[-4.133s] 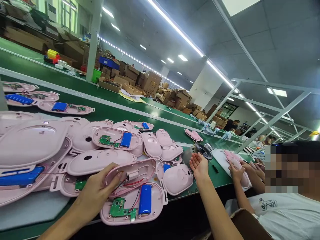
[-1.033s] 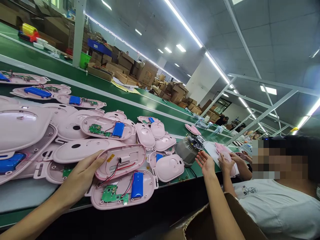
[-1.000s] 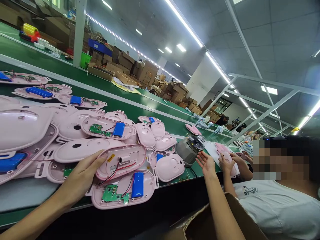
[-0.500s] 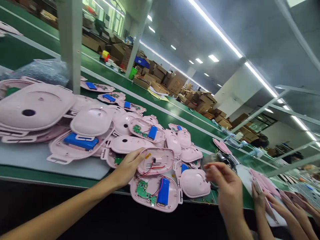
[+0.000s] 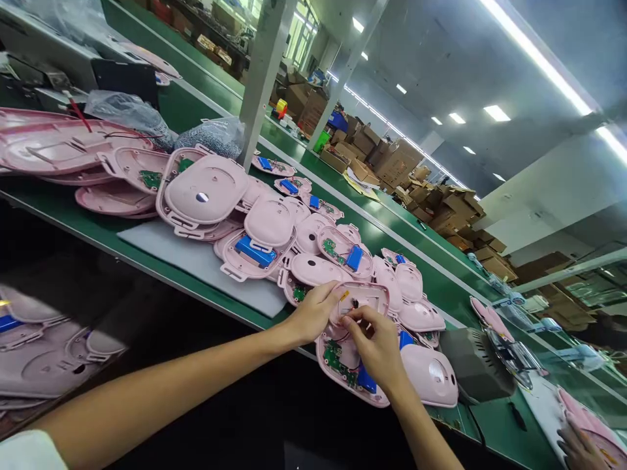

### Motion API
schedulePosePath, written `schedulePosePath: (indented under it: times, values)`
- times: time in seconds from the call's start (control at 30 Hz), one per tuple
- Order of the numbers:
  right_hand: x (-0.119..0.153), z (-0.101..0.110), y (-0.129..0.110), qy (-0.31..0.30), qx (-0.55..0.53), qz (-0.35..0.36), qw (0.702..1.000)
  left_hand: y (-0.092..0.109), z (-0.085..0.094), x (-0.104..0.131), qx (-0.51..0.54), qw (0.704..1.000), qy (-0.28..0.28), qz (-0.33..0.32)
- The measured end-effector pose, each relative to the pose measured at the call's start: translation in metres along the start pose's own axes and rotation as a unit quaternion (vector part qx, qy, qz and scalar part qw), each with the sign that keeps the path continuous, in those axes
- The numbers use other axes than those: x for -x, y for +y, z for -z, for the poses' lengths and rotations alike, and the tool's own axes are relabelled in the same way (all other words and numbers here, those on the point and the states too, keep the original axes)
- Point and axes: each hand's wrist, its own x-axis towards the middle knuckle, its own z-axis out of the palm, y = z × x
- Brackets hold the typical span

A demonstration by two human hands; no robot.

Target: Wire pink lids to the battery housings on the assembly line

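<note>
My left hand point(image 5: 316, 312) grips the left edge of a pink plastic shell half point(image 5: 376, 297), tilted up with its ribbed inside facing me. A small yellow sticker point(image 5: 344, 296) is on it near my fingers. My right hand point(image 5: 381, 346) is closed in a pinch at the inside of this shell, where a dark connector shows; what lies between the fingertips is hidden. Just below is the mating pink shell half point(image 5: 360, 393), overhanging the table edge. It carries a green circuit board point(image 5: 339, 363) and a blue battery pack point(image 5: 366, 380), partly covered by my right hand.
Piled pink shells point(image 5: 206, 189) crowd the left and middle of the green table point(image 5: 196, 264). Behind them are a bag of small grey pieces point(image 5: 210, 137) and a metal post point(image 5: 264, 72). To the right are a grey-green casing point(image 5: 477, 365) and a co-worker's hand point(image 5: 582, 444).
My right hand has moved left from the open space at the right onto the raised shell, and its fingers pinch there. My left hand still holds the shell. The view has swung left.
</note>
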Motion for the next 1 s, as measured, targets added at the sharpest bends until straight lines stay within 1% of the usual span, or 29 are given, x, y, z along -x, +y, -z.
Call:
schedulePosePath:
  times: [0.13,0.27,0.4,0.5,0.57,0.63,0.7,0.8,0.83,0.9,1.0]
  values:
    - [-0.003,-0.007,-0.006,0.035,0.057,0.006,0.998,0.001,-0.001,0.001,0.016,1.000,-0.018,0.002]
    - [-0.006,-0.010,-0.010,0.059,0.111,-0.001,0.992,0.007,-0.001,0.006,0.027,0.999,-0.045,-0.003]
    - [-0.008,-0.010,-0.008,0.092,0.153,-0.044,0.983,0.012,0.002,0.013,0.023,0.998,-0.046,-0.025]
    - [-0.010,-0.011,0.000,0.115,0.140,-0.098,0.979,0.012,0.006,0.014,0.024,0.997,-0.074,-0.010]
    - [-0.010,-0.010,0.006,0.104,0.092,-0.106,0.985,0.010,0.008,0.012,0.040,0.995,-0.086,0.009]
    - [-0.008,-0.005,0.010,0.084,0.032,-0.093,0.992,0.008,0.008,0.009,0.073,0.994,-0.072,0.023]
    - [-0.004,0.004,0.012,0.067,-0.025,-0.083,0.994,0.007,0.007,0.008,0.107,0.992,-0.055,0.031]
    - [0.000,0.018,0.010,0.044,-0.095,-0.069,0.992,0.008,0.006,0.008,0.121,0.991,-0.051,0.033]
    - [0.001,0.020,0.008,0.039,-0.098,-0.061,0.993,0.009,0.005,0.009,0.119,0.991,-0.051,0.035]
    - [-0.001,0.020,0.004,0.029,-0.068,-0.033,0.997,0.009,0.004,0.010,0.113,0.991,-0.048,0.045]
    - [-0.005,0.009,-0.003,0.003,0.012,0.016,1.000,0.010,0.003,0.011,0.111,0.991,-0.046,0.055]
